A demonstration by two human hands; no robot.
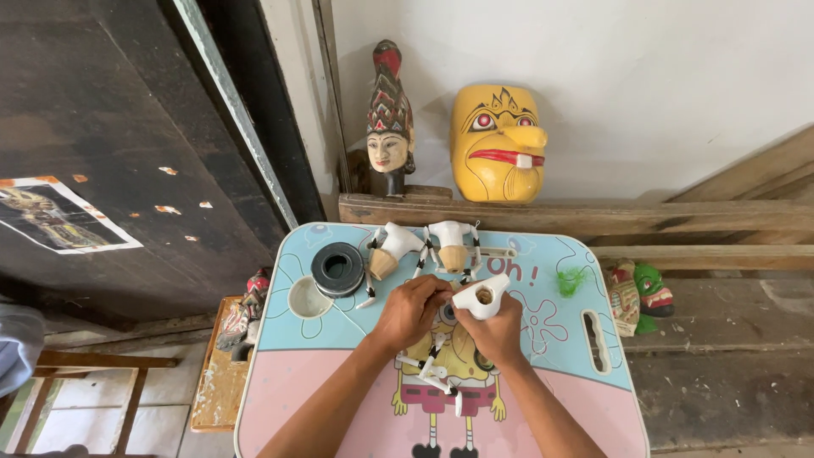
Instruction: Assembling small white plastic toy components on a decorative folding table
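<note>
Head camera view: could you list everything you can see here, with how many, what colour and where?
Small table: one, pale blue and pink with a cartoon print, centre.
Puppet torsos: two, white with tan wooden bases, far side of the table.
Tape roll: one, black, table's left.
Green tuft: one, table's right.
Yellow mask: one, on the wooden ledge.
Carved head: one, red and dark headdress, left of the mask.
Green mask: one, right of the table.
White puppet piece: one, in the right hand.
Left hand: beside the piece.
Right hand: gripping it.
</note>
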